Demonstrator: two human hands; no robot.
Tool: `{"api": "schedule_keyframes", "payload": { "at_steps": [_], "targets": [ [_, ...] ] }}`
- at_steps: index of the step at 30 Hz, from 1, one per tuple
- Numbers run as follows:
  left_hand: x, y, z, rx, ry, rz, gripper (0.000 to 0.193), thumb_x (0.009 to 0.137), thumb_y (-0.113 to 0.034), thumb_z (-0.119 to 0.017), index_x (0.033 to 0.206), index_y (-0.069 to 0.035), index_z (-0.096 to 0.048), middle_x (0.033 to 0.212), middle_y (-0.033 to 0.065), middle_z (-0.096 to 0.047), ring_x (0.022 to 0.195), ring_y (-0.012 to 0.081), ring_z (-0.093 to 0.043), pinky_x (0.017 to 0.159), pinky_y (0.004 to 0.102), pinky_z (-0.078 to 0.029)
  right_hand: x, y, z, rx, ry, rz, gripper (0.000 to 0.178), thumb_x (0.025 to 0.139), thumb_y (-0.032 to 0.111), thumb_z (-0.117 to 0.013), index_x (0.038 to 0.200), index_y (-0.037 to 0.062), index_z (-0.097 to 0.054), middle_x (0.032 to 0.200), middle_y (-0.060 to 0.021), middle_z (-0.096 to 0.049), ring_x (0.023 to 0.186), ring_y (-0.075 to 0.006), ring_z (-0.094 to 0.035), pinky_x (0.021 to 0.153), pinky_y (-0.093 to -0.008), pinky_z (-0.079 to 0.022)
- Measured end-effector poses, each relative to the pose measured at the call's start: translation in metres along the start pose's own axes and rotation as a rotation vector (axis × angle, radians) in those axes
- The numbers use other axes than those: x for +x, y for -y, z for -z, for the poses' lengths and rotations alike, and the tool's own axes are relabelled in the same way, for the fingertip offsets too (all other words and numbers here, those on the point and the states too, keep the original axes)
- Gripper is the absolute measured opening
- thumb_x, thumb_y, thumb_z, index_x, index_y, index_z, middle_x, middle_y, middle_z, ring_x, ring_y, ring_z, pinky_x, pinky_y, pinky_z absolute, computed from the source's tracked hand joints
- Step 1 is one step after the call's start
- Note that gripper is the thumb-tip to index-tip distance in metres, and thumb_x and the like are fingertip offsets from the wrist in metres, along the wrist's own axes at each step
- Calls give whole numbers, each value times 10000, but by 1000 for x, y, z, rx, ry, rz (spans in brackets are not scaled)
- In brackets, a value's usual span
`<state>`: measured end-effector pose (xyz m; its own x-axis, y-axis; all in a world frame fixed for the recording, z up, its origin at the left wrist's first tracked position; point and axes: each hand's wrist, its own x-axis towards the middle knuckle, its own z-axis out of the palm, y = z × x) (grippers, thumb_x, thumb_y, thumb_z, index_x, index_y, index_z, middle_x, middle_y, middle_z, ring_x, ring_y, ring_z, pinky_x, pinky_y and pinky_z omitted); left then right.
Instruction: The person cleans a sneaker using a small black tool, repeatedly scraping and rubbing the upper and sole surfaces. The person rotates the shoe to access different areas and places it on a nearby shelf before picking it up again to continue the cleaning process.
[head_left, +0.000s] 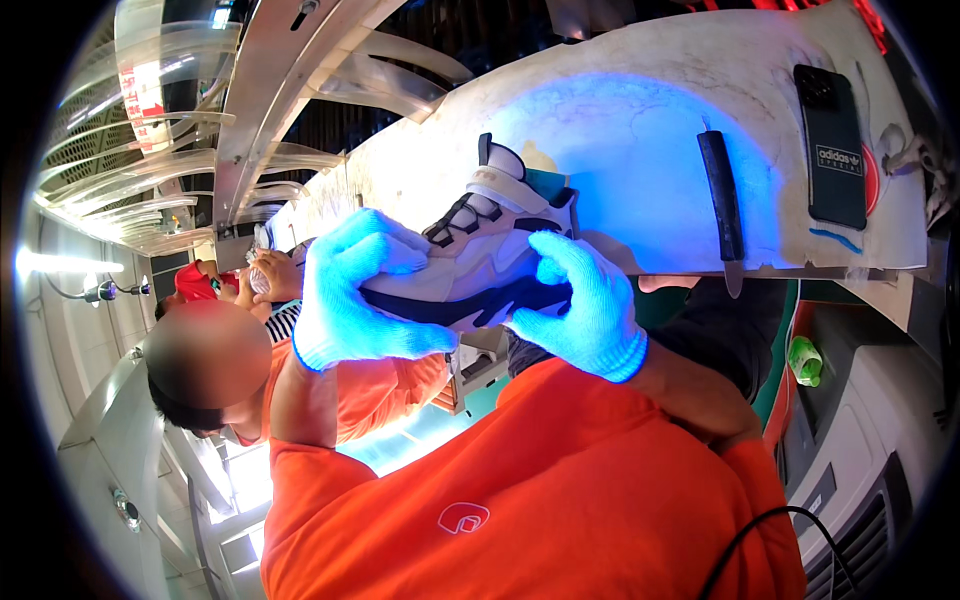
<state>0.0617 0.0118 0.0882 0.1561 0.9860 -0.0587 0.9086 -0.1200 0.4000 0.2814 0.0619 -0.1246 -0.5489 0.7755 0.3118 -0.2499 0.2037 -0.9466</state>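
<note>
Grasping the white-and-black sneaker (472,265) by toe with left hand (348,295) and heel end with right hand (592,308), at the near edge of the worktop (655,190); best to press evenly (to avoid creasing).

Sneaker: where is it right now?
Head view, near centre: the sneaker is held between the left hand at its toe and the right hand toward its heel, left of the black-handled tool.
</note>
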Motion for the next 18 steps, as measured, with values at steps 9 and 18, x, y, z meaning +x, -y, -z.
{"api": "schedule_keyframes", "payload": {
  "at_steps": [9,18],
  "targets": [
    [-34,39,-9,-195,-51,106,736,613,-517,-1073,1030,-11,-740,1108,166,-766,981,305,-765,889,404,-593,7,1,-14,-111,108,23,946,757,217,-1008,1559,76,-527,1044,-96,-655,943,-282,-693,821,-448,-586],
    [-41,40,-2,-434,342,746,1046,813,-504,-941,1617,44,-556,1441,215,-736,1291,302,-724,1132,396,-537,16,3,-31,-241,208,98,945,754,202,-986,1557,62,-508,1208,-168,-682,1071,-389,-690,907,-512,-574]
  ]
}}
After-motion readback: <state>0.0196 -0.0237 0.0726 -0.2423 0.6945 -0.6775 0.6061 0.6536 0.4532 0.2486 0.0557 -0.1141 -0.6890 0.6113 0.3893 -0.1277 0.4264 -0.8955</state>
